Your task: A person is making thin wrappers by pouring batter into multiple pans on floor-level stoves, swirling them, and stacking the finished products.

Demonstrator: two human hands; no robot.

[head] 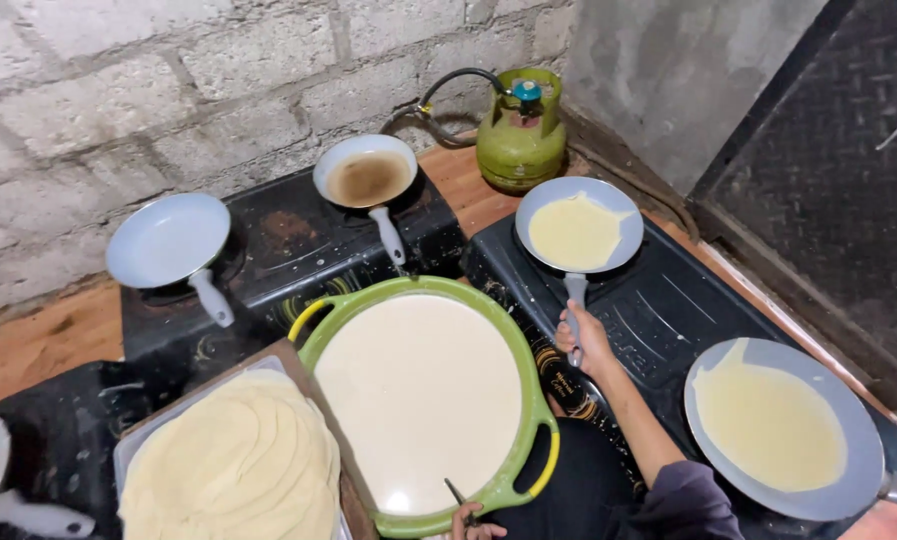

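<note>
L hand [476, 523] low by batter basin [513, 330]; R hand [583, 340] outstretched, grips pan handle [572, 300].

Makeshift kitchen: gas stoves [298, 245], gas cylinder [519, 140], block wall [118, 70].

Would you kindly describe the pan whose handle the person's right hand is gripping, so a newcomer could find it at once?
Start at the green gas cylinder against the block wall; the pan sits just in front of it on the right-hand black stove. The right hand grips its grey handle. Unlike the empty and browned pans to its left, it holds pale batter, and it sits farther back than the other batter-filled pan.
</note>
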